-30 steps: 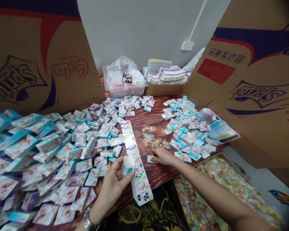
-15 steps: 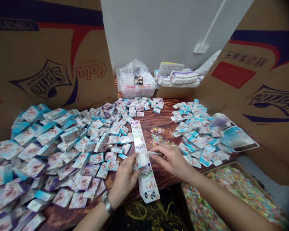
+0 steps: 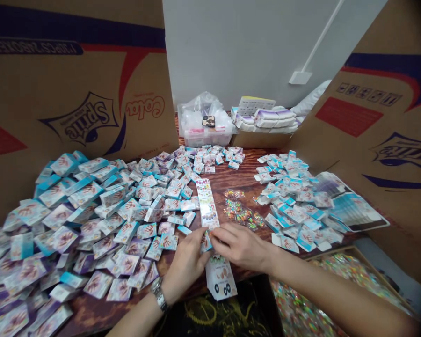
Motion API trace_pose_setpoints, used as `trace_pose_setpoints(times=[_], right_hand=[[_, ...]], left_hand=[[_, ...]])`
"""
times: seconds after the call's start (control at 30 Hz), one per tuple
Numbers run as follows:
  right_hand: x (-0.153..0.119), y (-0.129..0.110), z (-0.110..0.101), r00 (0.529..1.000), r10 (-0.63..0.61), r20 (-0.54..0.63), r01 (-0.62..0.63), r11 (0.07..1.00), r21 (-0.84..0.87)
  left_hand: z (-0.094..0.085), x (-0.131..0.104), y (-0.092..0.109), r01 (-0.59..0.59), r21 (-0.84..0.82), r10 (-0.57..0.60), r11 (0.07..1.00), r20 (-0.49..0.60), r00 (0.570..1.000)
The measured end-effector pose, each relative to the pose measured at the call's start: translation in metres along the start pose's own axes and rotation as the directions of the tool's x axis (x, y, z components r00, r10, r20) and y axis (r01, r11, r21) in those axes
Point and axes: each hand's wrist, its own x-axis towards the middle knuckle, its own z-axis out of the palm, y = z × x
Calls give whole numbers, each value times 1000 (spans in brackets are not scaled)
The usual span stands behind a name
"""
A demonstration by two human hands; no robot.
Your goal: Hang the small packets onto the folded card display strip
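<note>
My left hand [image 3: 187,257], with a metal watch on the wrist, is closed around a small white and blue box [image 3: 206,241] that has a hand picture on it. My right hand [image 3: 240,245] presses its closed fingers against the box's right upper edge; any slip between them is hidden. Under both hands lies a long stack of printed paper strips [image 3: 221,281] with coloured oval pictures. Small clear packets of colourful beads or pieces [image 3: 240,210] rest just beyond my right hand.
A large heap of small boxes [image 3: 108,224] covers the left side. More boxes, some with open flaps [image 3: 291,210], lie at right beside flat printed sheets [image 3: 358,210]. A carton of colourful packets [image 3: 337,285] stands lower right. Large cardboard cartons [image 3: 91,93] flank the table.
My right hand has brought a folded white paper slip leftward to the small box, and the slip is no longer visible. The view has shifted slightly, so everything appears farther right.
</note>
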Motion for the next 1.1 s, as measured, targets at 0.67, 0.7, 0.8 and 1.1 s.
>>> trace_pose_setpoints(times=[0.67,0.7,0.8,1.1], right_hand=[[5,-41,51,463,884,62,-475,188,860],[5,-43,47,497,866,52,-497,235,835],[3,-44,34,631,776,-6,-546,450,707],[-2,-20,10,823,565,-50,-461,717,523]], left_hand=[[14,-3,3,-55,176,85,983,-167,982],[15,-3,3,-59,179,90,982,-167,982],[13,-3,2,-71,170,101,983,-175,979],[4,0,11,-92,61,101,994,-173,980]])
